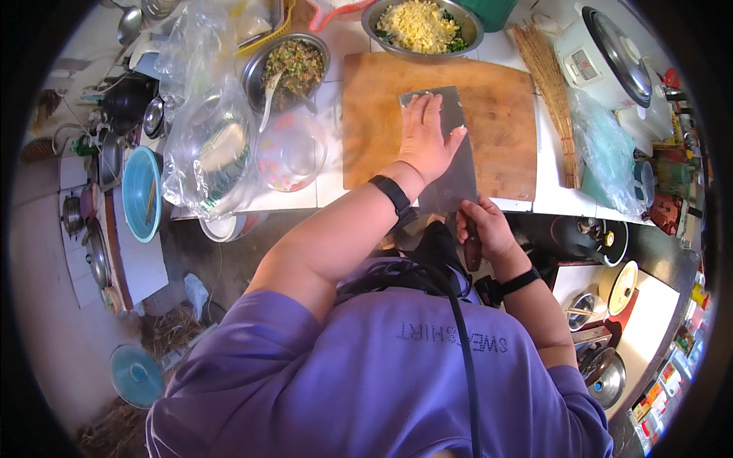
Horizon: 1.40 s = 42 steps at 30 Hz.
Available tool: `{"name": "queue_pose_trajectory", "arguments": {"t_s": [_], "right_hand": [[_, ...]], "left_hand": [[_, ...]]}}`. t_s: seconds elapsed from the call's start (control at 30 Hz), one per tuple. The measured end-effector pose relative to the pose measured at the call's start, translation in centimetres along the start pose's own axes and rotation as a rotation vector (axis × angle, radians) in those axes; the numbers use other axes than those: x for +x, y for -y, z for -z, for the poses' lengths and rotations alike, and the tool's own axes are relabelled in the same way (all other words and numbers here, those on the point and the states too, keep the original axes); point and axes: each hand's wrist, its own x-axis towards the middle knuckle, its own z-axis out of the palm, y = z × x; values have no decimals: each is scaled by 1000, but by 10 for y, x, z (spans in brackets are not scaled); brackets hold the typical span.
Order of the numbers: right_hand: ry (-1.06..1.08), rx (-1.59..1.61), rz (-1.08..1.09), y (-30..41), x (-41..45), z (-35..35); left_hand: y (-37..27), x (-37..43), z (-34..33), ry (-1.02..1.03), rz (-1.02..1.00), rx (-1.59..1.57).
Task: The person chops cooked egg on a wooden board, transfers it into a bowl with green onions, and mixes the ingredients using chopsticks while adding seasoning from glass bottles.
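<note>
A broad cleaver (455, 177) lies with its blade over the wooden cutting board (504, 131) and its near end past the counter's front edge. My right hand (489, 226) grips its brown wooden handle. My left hand (426, 134) rests flat on the blade, fingers pointing away from me and thumb spread to the right. Small pale bits show along the far edge of the blade. Beyond the board stands a steel bowl (373, 43) of chopped yellow food (418, 26) over chopped greens. Whatever lies under the blade is hidden.
Left of the board are a metal bowl of mixed chopped filling (295, 63) with a white spoon (271, 100), a clear plastic bowl (291, 151) and plastic bags (212, 143). To the right are a straw whisk broom (550, 97), a rice cooker (601, 57) and a bluish plastic bag (607, 151).
</note>
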Motion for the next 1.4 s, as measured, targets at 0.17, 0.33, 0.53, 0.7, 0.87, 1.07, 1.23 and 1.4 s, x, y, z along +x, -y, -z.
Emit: {"name": "queue_pose_trajectory", "arguments": {"t_s": [0.17,0.33,0.53,0.7,0.87,1.07,1.23,1.4], "right_hand": [[-29,-92,80,68,-27,-7],[-61,-134,161,152,-16,-24],[-48,-78,128,220,15,-40],[-12,-152,39,243,39,-24],[59,-236,21,257,33,-19],[-24,-209,8,267,-2,-20],[-14,-228,7,258,-13,20],[-16,-171,62,237,-14,47]], "left_hand": [[-37,54,22,-10,-93,-138],[-45,117,64,84,-103,-303],[-34,138,83,538,-537,-55],[-33,149,71,796,-465,42],[-15,179,52,747,-317,56],[41,210,25,652,-32,137],[60,223,25,609,234,-11],[37,213,32,472,235,144]]}}
